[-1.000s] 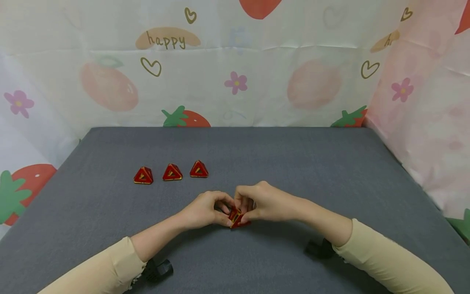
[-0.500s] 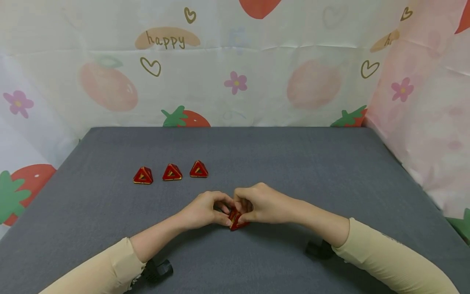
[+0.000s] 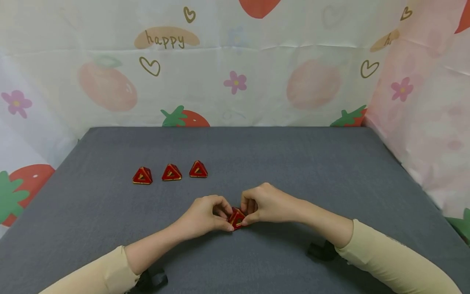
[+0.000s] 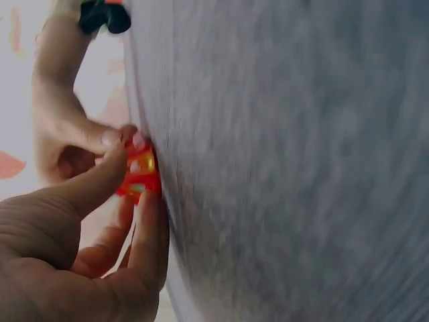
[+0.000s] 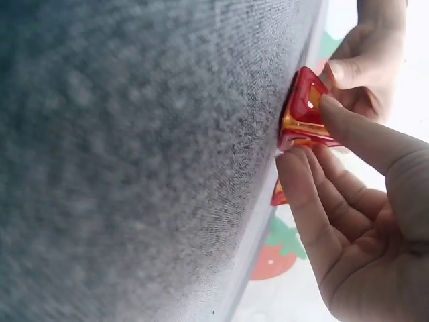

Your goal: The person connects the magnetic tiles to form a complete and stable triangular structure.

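Note:
A small red pyramid (image 3: 236, 218) with yellow-gold edges and triangular openings sits on the grey cloth between both hands. My left hand (image 3: 207, 216) pinches its left side between thumb and fingers. From the right, my right hand (image 3: 269, 204) pinches it too, and in the right wrist view the thumb lies against one face of the pyramid (image 5: 308, 107) with a fingertip at its lower edge. In the left wrist view, fingers cover part of the pyramid (image 4: 142, 168).
Three similar red pyramids stand in a row farther back on the left: a left one (image 3: 142, 175), a middle one (image 3: 171, 172) and a right one (image 3: 198, 169). A grey cloth (image 3: 293, 163) covers the table. Printed curtains (image 3: 264, 65) hang behind and at the sides.
The pyramid between my hands has turned, so a triangular face now shows to the head camera. My right hand has shifted slightly right, and the left wrist is a little lower. The three back pyramids stay put.

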Demonstrator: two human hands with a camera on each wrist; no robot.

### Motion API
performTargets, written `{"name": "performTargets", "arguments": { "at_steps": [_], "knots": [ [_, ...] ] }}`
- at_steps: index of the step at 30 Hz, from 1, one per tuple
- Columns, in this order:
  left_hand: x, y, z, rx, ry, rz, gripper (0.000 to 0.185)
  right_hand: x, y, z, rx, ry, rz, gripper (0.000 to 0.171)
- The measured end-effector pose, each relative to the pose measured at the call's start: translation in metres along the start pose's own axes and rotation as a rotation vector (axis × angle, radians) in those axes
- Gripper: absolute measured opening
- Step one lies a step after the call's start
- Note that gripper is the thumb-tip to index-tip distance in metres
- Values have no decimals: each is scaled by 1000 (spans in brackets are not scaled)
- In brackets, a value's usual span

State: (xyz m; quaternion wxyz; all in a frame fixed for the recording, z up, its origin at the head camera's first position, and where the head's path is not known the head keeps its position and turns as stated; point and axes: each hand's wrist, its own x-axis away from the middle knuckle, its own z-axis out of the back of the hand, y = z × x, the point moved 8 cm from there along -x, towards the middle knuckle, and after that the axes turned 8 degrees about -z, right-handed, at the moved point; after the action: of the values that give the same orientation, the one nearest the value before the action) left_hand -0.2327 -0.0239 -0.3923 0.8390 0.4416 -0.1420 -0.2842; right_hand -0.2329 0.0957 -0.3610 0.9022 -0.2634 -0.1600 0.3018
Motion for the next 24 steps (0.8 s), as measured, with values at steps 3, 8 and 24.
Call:
{"name": "performTargets", "arguments": {
  "at_steps": [3, 8, 24],
  "knots": [
    [2, 6, -3, -40, 36, -14, 28, 0, 2, -3, -16, -26, -11, 19],
    [3, 11, -4, -87, 91, -25, 20, -1, 5, -5, -41, -51, -18, 16],
    [3, 9, -2, -107, 93, -63, 13, -2, 7, -8, -70, -77, -19, 15]
  ]
}}
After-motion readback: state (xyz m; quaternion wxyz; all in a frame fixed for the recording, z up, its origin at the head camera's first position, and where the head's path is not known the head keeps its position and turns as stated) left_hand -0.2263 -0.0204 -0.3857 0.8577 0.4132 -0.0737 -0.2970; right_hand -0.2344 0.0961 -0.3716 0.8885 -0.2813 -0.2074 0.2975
